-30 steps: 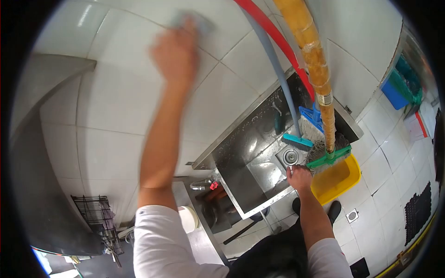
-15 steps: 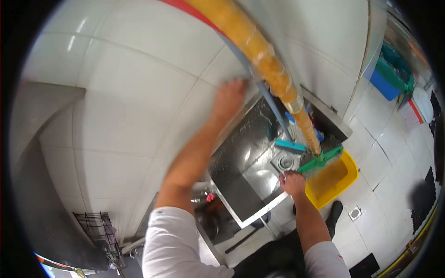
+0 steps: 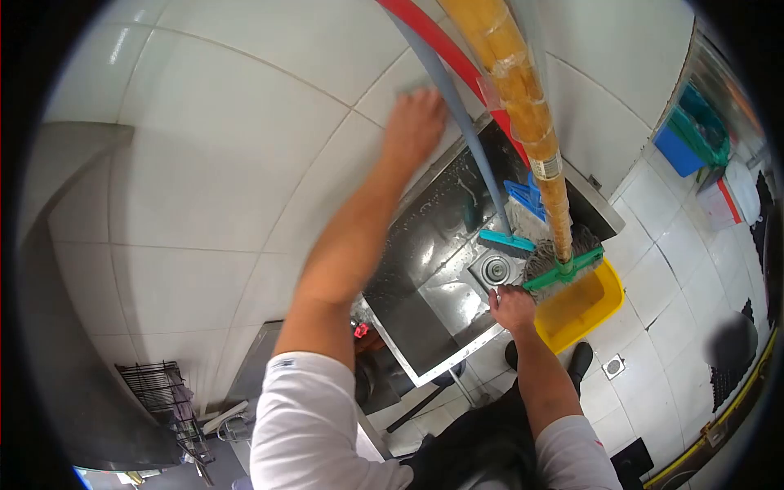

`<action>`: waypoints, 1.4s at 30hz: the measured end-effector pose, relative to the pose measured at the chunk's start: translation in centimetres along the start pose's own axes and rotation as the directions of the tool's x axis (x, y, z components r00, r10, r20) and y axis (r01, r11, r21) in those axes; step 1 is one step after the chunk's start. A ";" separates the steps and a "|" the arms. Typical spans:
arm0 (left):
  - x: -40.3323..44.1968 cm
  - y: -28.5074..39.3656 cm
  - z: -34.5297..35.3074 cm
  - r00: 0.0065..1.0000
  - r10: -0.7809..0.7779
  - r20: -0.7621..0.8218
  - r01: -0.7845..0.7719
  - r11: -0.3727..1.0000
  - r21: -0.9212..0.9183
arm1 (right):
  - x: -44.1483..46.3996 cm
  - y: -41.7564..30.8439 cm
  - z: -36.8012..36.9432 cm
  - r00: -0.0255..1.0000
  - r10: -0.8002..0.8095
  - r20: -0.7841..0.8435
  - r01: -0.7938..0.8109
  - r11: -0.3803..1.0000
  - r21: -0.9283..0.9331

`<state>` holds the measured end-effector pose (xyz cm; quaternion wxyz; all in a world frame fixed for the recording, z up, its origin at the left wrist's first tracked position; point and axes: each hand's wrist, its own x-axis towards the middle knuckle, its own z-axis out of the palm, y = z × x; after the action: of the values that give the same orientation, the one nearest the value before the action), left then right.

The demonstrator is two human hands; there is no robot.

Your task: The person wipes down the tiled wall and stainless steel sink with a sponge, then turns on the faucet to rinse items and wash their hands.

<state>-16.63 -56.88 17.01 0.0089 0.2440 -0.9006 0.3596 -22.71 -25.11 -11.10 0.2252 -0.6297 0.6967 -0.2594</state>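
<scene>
My left hand (image 3: 415, 124) is raised against the white wall tiles (image 3: 229, 139), just left of the grey handle (image 3: 457, 114). Its fingers are curled, and whatever lies under them is hidden. Lower down, my right hand (image 3: 514, 308) has its fingers closed over the front rim of the steel sink (image 3: 433, 298), near the drain (image 3: 496, 269). In the sink stand a teal brush (image 3: 506, 242), a blue mop head (image 3: 523, 196) and a green-clamped mop (image 3: 563, 269) with a thick yellow-brown handle (image 3: 523, 90).
A yellow basin (image 3: 584, 310) is beside the sink, below the mop. Wire racks (image 3: 159, 392) hang at the lower left. A grey curved metal surface (image 3: 69, 327) fills the left side. At the right are a blue bin (image 3: 679, 147) and a white tub (image 3: 723, 200) on the tiled floor.
My left hand has moved right and down across the tiles toward the handles; the grey item under it a second ago no longer shows. My right hand has stayed on the sink rim.
</scene>
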 end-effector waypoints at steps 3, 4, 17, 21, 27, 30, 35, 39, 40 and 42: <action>-4.0 5.4 4.0 0.999 -0.036 -0.037 0.031 0.991 -0.129 | 0.4 -0.3 -0.7 1.000 -0.002 0.031 0.002 1.000 -0.004; -5.0 6.8 4.0 0.981 -0.190 -0.029 0.177 0.951 -0.255 | 0.3 -0.5 -0.9 0.999 0.007 0.043 -0.006 1.000 -0.025; -16.3 10.5 5.1 0.755 -0.652 0.072 0.618 0.670 -0.412 | 0.6 -1.1 -0.9 0.999 0.013 0.037 -0.010 0.995 -0.100; -5.1 11.5 5.8 0.813 -0.582 -0.011 0.490 0.694 -0.528 | 0.4 -0.7 -0.8 0.999 0.009 0.042 -0.004 0.994 -0.113; -10.9 10.4 4.6 0.815 -0.569 0.111 0.538 0.671 -0.510 | 0.4 -0.3 -0.5 0.997 -0.067 0.029 0.071 0.984 -0.164; -19.0 10.0 2.7 0.729 -0.650 0.215 0.670 0.610 -0.423 | 0.4 -0.7 -1.3 0.995 -0.083 0.053 0.089 0.990 -0.112; -27.3 11.0 -1.2 0.302 -0.879 0.369 0.927 0.179 -0.330 | 1.3 -0.5 -1.8 0.956 0.006 0.292 -0.078 0.969 0.236; -28.8 16.2 -8.6 0.391 -0.914 0.108 0.799 0.279 -0.532 | 0.6 -2.2 -3.2 0.956 -0.196 0.219 0.063 0.864 0.499; -28.3 17.2 -13.0 0.354 -0.928 0.116 0.775 0.222 -0.592 | -0.7 -3.1 -4.1 0.965 -0.210 0.155 0.108 0.862 0.495; -30.5 18.6 -18.9 0.262 -0.951 0.163 0.825 0.134 -0.549 | -3.6 -4.1 -5.7 0.972 -0.180 0.151 0.081 0.859 0.506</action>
<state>-1.07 -19.84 13.22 0.3909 0.6758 -0.6237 0.0396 -22.87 -21.34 -4.14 0.4276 -0.6187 0.5369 -0.3822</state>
